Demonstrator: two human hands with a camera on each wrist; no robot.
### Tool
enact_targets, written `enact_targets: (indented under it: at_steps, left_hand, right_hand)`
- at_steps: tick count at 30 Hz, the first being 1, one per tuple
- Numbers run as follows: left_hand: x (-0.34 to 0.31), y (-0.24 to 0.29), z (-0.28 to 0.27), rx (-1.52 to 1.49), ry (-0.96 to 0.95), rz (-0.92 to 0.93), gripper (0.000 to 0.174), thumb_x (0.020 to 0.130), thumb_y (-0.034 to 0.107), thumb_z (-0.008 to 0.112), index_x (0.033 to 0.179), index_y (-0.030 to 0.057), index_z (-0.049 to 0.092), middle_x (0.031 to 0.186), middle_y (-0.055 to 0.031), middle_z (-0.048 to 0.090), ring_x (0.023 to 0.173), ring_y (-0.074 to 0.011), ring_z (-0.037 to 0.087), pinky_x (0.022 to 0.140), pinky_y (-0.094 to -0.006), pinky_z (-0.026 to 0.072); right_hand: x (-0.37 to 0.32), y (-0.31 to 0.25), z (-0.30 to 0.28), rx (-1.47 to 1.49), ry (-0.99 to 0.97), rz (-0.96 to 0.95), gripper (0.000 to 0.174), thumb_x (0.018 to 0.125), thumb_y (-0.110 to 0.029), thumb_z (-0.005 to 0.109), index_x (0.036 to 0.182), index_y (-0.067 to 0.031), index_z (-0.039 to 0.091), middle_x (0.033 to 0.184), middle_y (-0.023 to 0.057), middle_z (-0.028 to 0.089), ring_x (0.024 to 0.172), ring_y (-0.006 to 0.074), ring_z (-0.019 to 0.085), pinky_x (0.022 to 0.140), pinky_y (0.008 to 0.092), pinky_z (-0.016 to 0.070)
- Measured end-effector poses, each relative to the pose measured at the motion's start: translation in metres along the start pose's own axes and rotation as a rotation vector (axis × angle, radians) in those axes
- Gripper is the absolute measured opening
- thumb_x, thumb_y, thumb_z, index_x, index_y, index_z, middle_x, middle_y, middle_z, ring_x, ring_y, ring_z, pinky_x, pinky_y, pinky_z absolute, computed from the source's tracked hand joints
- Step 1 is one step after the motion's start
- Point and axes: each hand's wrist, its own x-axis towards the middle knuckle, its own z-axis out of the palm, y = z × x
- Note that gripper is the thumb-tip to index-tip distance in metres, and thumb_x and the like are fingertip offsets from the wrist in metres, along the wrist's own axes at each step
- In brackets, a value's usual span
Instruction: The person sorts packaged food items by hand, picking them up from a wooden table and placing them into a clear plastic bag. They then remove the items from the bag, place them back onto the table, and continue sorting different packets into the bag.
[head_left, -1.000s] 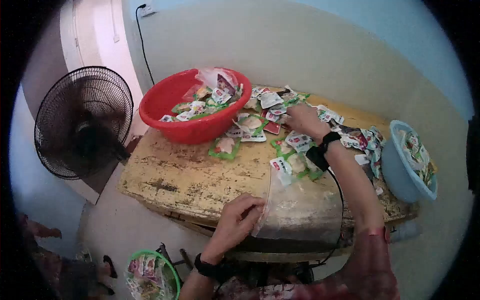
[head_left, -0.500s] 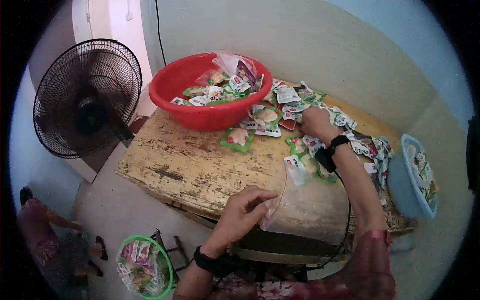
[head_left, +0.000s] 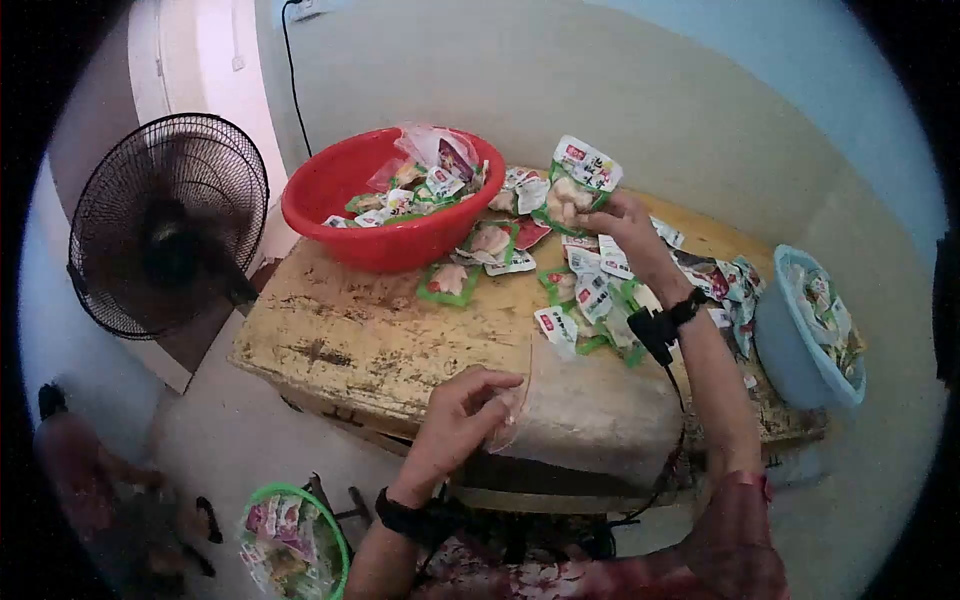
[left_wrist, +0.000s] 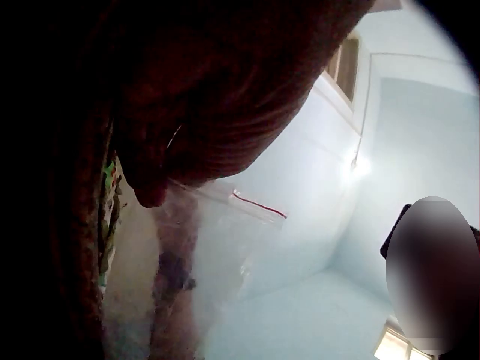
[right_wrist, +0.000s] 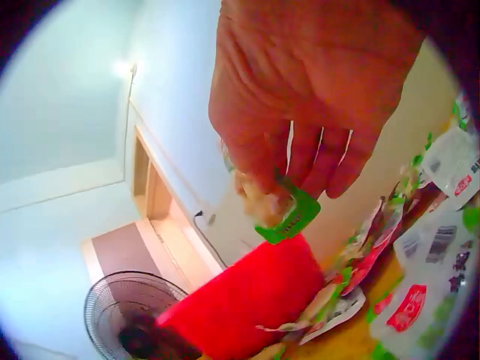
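Note:
In the head view my right hand [head_left: 635, 240] pinches a green-and-white food packet [head_left: 580, 180] at its edge, raised above the pile of packets [head_left: 590, 290]. The right wrist view shows the packet's green end [right_wrist: 292, 217] between the thumb and fingers of the right hand [right_wrist: 315, 97]. Near the table's front edge, my left hand [head_left: 455, 425] pinches a clear plastic bag [head_left: 508, 415] between thumb and fingers. A red seal line runs along the bag [left_wrist: 240, 225] in the left wrist view, below the dark left hand [left_wrist: 210, 97].
A red basin [head_left: 375, 245] with packets stands at the back left of the worn yellow table [head_left: 350, 340]. A blue basket [head_left: 800, 340] leans at the right. On the floor are a green-rimmed basket [head_left: 335, 525] and a fan [head_left: 165, 230]; another person [head_left: 90, 480] is at the lower left.
My right hand has risen from the pile with a packet in its fingers. The left hand still holds the clear bag near the front edge. The head view has shifted.

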Motion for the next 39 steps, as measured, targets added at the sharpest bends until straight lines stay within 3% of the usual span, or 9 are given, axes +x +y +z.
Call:
enact_targets:
  at_steps: [6, 10, 15, 18, 20, 24, 27, 33, 39]
  left_hand:
    - [-0.007, 0.010, 0.004, -0.037, -0.019, -0.104, 0.024, 0.096, 0.009, 0.066, 0.119, 0.0012, 0.069, 0.102, -0.0012, 0.069, 0.091, -0.0095, 0.063, 0.081, -0.0255, 0.0517]
    - [-0.003, 0.040, 0.023, -0.048, 0.053, -0.060, 0.033, 0.092, -0.002, 0.067, 0.124, 0.0015, 0.064, 0.094, 0.0010, 0.060, 0.074, -0.0058, 0.059, 0.060, -0.0215, 0.0487]
    - [0.008, 0.054, 0.039, -0.039, 0.047, 0.017, 0.034, 0.091, -0.002, 0.066, 0.125, 0.0018, 0.064, 0.098, 0.0004, 0.061, 0.075, -0.0045, 0.059, 0.062, -0.0222, 0.0498]
    - [0.013, 0.056, 0.050, -0.006, 0.067, 0.024, 0.034, 0.091, -0.003, 0.065, 0.125, 0.0008, 0.063, 0.104, -0.0026, 0.063, 0.081, -0.0042, 0.060, 0.065, -0.0220, 0.0502]
    - [0.009, 0.072, 0.056, -0.016, 0.099, -0.056, 0.036, 0.091, -0.003, 0.064, 0.127, -0.0007, 0.061, 0.108, -0.0050, 0.064, 0.086, -0.0044, 0.061, 0.068, -0.0216, 0.0503]
    - [0.012, 0.061, 0.057, 0.029, 0.183, 0.139, 0.042, 0.092, -0.005, 0.061, 0.134, -0.0042, 0.053, 0.117, -0.0105, 0.065, 0.084, -0.0077, 0.063, 0.066, -0.0247, 0.0531]
    - [0.012, 0.062, 0.055, -0.111, 0.230, 0.066, 0.050, 0.092, -0.007, 0.060, 0.140, -0.0048, 0.049, 0.126, -0.0141, 0.063, 0.079, -0.0098, 0.063, 0.063, -0.0258, 0.0549]
    - [0.011, 0.080, 0.048, -0.050, 0.259, 0.220, 0.067, 0.090, -0.009, 0.059, 0.153, -0.0002, 0.039, 0.141, -0.0153, 0.052, 0.073, -0.0082, 0.059, 0.062, -0.0253, 0.0534]
    - [0.010, 0.109, 0.040, 0.545, 0.314, 0.582, 0.076, 0.080, -0.015, 0.056, 0.153, 0.0018, 0.041, 0.142, -0.0188, 0.052, 0.089, -0.0176, 0.066, 0.067, -0.0284, 0.0552]
  right_hand:
    - [-0.049, -0.058, 0.007, 0.120, -0.024, 0.122, 0.024, 0.087, -0.018, 0.070, 0.106, -0.0064, 0.063, 0.083, -0.0050, 0.054, 0.074, 0.0061, 0.046, 0.067, 0.0233, 0.0384]
    - [-0.075, -0.108, 0.008, 0.248, -0.094, 0.017, 0.027, 0.089, -0.013, 0.069, 0.112, -0.0037, 0.061, 0.082, -0.0029, 0.058, 0.062, 0.0049, 0.049, 0.052, 0.0200, 0.0365]
    - [-0.110, -0.186, 0.037, 0.187, -0.183, -0.174, 0.040, 0.090, -0.012, 0.069, 0.124, 0.0006, 0.053, 0.085, 0.0031, 0.064, 0.053, 0.0070, 0.056, 0.040, 0.0240, 0.0392]
    - [-0.129, -0.218, 0.055, 0.077, -0.254, -0.102, 0.057, 0.086, -0.003, 0.068, 0.137, 0.0017, 0.043, 0.090, 0.0094, 0.065, 0.059, 0.0080, 0.061, 0.046, 0.0258, 0.0464]
    - [-0.133, -0.210, 0.065, -0.238, -0.283, -0.318, 0.050, 0.085, -0.003, 0.067, 0.130, 0.0015, 0.046, 0.087, 0.0128, 0.065, 0.059, 0.0165, 0.063, 0.049, 0.0315, 0.0482]
    - [-0.141, -0.176, 0.086, -0.617, -0.139, -0.573, 0.035, 0.083, -0.004, 0.067, 0.112, 0.0016, 0.049, 0.084, 0.0208, 0.062, 0.067, 0.0376, 0.065, 0.059, 0.0438, 0.0502]
    - [-0.141, -0.166, 0.082, -0.763, -0.050, -0.497, 0.031, 0.081, -0.007, 0.068, 0.103, -0.0009, 0.047, 0.084, 0.0230, 0.062, 0.077, 0.0462, 0.062, 0.065, 0.0495, 0.0493]
    - [-0.140, -0.140, 0.077, -0.854, -0.092, -0.333, 0.038, 0.085, -0.016, 0.070, 0.113, -0.0009, 0.049, 0.084, 0.0204, 0.066, 0.079, 0.0413, 0.067, 0.063, 0.0515, 0.0513]
    - [-0.142, -0.103, 0.100, -0.636, -0.011, -0.264, 0.058, 0.084, -0.019, 0.072, 0.132, 0.0008, 0.045, 0.084, 0.0201, 0.068, 0.079, 0.0429, 0.068, 0.063, 0.0527, 0.0513]
